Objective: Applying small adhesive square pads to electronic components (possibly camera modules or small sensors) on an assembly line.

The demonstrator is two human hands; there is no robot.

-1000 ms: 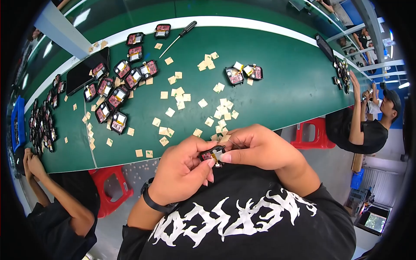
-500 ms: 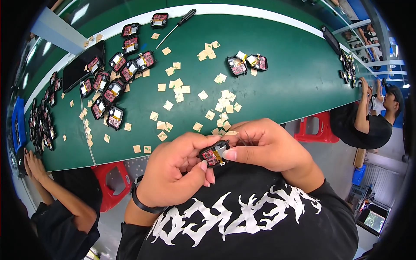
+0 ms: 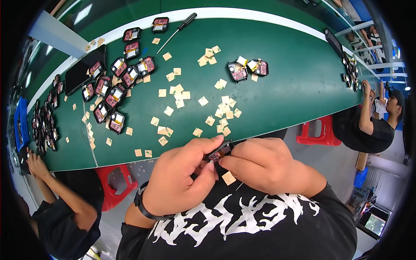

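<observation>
In front of my chest, my left hand (image 3: 184,175) is closed around a small black device case (image 3: 220,151) with a red circuit board inside. Thumb and fingers grip its left side, and the case is tilted. My right hand (image 3: 264,164) is closed too, its fingertips pressing on the case's right edge and covering part of the inside. A thin metal tip (image 3: 239,186), apparently of tweezers, sticks out below that hand; the rest is hidden. Close by, a beige paper square (image 3: 229,178) shows under the right fingers; what holds it cannot be made out.
On the green table (image 3: 286,82) lie scattered beige squares (image 3: 180,95), several open device cases (image 3: 116,95), two more cases (image 3: 249,69) and a screwdriver (image 3: 177,32). A dark flat panel (image 3: 82,73) lies left. Co-workers sit at both sides, near red stools (image 3: 318,132).
My right hand has turned and moved down, so the tool tip now points downward. The beige square has come from above the case to below my right fingers. The case has tilted.
</observation>
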